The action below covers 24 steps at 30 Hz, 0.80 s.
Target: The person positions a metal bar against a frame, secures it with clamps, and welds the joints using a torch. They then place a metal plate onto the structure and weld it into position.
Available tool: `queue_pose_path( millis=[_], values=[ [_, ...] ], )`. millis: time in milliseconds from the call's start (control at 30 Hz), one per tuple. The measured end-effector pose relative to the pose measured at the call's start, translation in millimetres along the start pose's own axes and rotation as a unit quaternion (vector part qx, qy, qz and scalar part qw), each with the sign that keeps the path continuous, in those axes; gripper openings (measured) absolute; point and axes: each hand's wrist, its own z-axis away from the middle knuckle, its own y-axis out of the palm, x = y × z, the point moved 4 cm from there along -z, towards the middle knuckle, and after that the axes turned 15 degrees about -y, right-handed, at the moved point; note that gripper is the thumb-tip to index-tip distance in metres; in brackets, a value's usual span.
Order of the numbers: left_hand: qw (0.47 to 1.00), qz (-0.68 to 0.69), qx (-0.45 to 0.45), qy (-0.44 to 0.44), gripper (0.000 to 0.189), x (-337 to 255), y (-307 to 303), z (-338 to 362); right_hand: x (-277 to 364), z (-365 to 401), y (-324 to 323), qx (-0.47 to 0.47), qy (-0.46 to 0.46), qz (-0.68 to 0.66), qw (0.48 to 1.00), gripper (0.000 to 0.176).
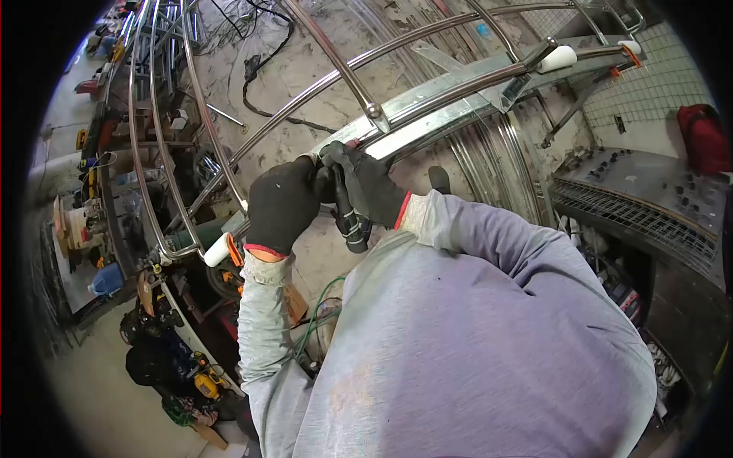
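Tool (354, 237), black and slim, is between your half-curled left hand (282, 204) and right hand (366, 183), at near side of curved rail (450, 96), so guide it steadily, though which fingers grip it I cannot tell

We see curved silvery metal tubing (370, 56) cross the top half, beside a flat grey metal strip (412, 133) right of centre. A long black cable (248, 91) lies on the mottled grey floor (298, 69), upper left of centre. Red fabric (701, 139) sits by the wide grey metal surface (641, 187) at right; a yellow-and-black power tool (206, 384) lies lower left, below a blue plastic container (107, 279).
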Motion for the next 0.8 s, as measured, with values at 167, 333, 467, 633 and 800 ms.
queue_pose_path(
  millis=[167,333,467,633,800],
  values=[
    [0.998,-0.055,0.024,-0.002,0.024,-2,-19,2,-14,8,28,-0.063,0.020,-0.053,0.996,0.027],
    [0.998,-0.052,0.018,0.001,0.022,-10,-19,-1,-9,9,22,-0.075,0.013,-0.074,0.994,0.027],
    [0.996,-0.083,0.005,0.017,0.019,-13,-20,-3,-6,9,22,-0.068,0.014,-0.021,0.997,0.024],
    [0.995,-0.095,0.013,0.010,0.018,-21,-25,-2,-12,5,17,-0.031,0.058,-0.154,0.986,0.021],
    [0.996,-0.089,0.017,0.024,0.025,-22,-28,-3,-1,14,28,-0.047,0.067,-0.040,0.996,0.031]
  ],
)
